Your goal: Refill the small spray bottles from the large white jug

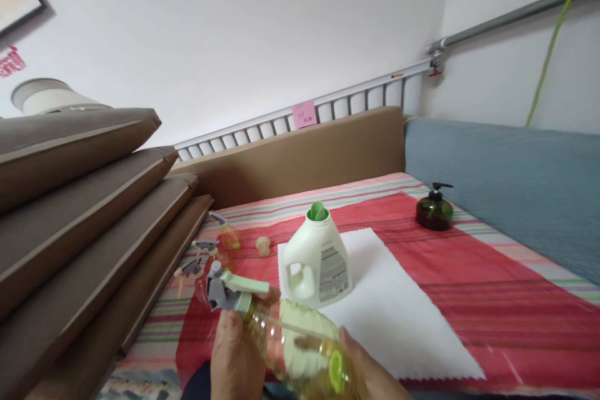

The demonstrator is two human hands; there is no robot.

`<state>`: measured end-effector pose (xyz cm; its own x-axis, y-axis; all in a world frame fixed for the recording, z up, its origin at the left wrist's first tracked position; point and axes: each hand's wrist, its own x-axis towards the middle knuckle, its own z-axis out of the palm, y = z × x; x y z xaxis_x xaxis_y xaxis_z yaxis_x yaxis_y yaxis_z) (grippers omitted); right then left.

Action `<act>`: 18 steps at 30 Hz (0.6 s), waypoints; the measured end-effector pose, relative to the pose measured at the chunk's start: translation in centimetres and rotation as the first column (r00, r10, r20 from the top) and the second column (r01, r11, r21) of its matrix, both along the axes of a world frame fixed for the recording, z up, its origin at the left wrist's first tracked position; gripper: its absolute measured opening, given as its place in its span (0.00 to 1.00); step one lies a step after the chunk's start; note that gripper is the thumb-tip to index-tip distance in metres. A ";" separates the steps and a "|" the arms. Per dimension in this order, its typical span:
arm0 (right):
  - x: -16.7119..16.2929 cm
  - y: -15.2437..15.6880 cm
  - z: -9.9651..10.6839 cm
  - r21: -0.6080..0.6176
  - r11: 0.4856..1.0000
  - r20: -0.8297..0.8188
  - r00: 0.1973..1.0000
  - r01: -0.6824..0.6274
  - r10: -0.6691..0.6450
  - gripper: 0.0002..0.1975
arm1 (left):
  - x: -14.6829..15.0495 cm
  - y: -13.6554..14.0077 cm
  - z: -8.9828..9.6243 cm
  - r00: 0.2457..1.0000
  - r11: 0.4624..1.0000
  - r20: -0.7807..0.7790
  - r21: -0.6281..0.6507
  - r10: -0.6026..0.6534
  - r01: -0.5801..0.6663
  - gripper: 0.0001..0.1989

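Observation:
A clear yellow spray bottle point(300, 337) lies tilted across my two hands, its grey and pale green trigger head point(229, 287) pointing up and to the left. My left hand point(237, 350) grips it just below the collar, fingers partly hidden behind the bottle. Around the base, my right hand point(368, 369) closes from the right. Just beyond stands a white detergent jug point(316, 262), uncapped, with a green spout in its mouth. The jug rests on a white sheet point(394, 306) with a scalloped edge.
Several other spray bottles point(229, 236) stand at the left beside a cream-coloured cap point(263, 246). A dark green pump bottle point(434, 209) is at the right, on the red cloth point(469, 275). Stacked brown cushions point(94, 219) border the left; a blue-grey cushion point(506, 181) borders the right.

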<state>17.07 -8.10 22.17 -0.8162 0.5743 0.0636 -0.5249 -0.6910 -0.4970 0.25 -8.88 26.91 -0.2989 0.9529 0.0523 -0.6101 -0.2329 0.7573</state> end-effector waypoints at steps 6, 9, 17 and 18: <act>-1.7 0.4 -1.2 -0.017 1.000 0.085 0.996 -0.002 0.003 0.37 | 0.2 -0.3 0.6 0.993 0.997 -0.093 -0.004 0.076 -0.077 0.20; -1.9 -0.2 -2.4 0.041 0.979 0.159 0.966 0.201 -0.205 0.43 | 0.5 -0.3 0.6 0.978 0.984 -0.116 0.045 0.174 -0.170 0.17; -1.9 -0.1 -2.5 0.123 0.988 0.162 0.981 0.090 -0.110 0.44 | 0.9 -0.7 0.6 0.982 0.992 -0.189 0.127 0.018 0.006 0.20; -1.7 0.1 -2.3 0.115 0.992 0.176 0.981 0.059 -0.079 0.44 | 1.1 -0.7 0.3 0.982 0.992 -0.187 0.126 0.039 -0.016 0.18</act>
<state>15.41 -8.02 19.85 -0.7784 0.6276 -0.0159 -0.4645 -0.5928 -0.6579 1.31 -9.55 27.26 -0.2982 0.9272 0.2266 -0.4509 -0.3461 0.8227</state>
